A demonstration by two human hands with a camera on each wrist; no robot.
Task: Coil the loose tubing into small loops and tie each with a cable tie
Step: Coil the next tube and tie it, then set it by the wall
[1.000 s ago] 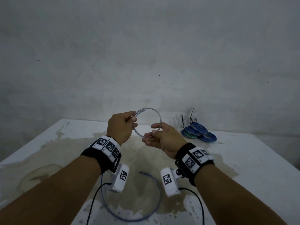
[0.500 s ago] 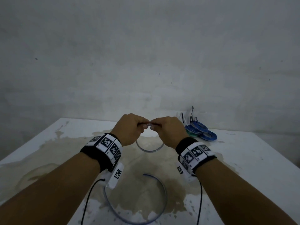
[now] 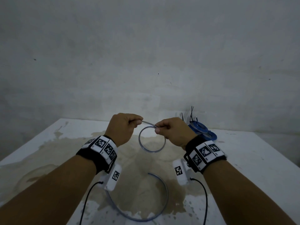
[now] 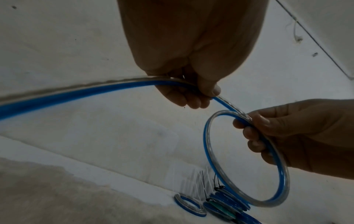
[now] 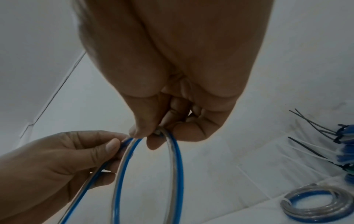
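A clear tube with a blue stripe forms one small loop (image 3: 151, 150) hanging in the air above the stained table (image 3: 253, 161). My right hand (image 3: 172, 132) pinches the loop's top (image 5: 166, 136), where the tube crosses itself. Just to the left, my left hand (image 3: 125, 127) grips the tube's running length (image 4: 95, 89). The loose tail (image 3: 164, 192) curves down onto the table near me. In the left wrist view the loop (image 4: 212, 163) hangs below the right hand (image 4: 298, 136). In the right wrist view the left hand (image 5: 63, 163) shows at lower left.
Finished blue-and-clear coils (image 3: 200, 129) tied with cable ties lie in a pile at the table's far right, near the wall. One tied coil (image 5: 314, 203) lies apart from the pile. White and black cable ties (image 4: 193, 180) stick up beside them. Black wrist-camera cords (image 3: 206, 200) hang below my forearms.
The hands, close together half a second ago, have parted a little. The loop now hangs from the right hand, and a short stretch of tube shows between the two hands.
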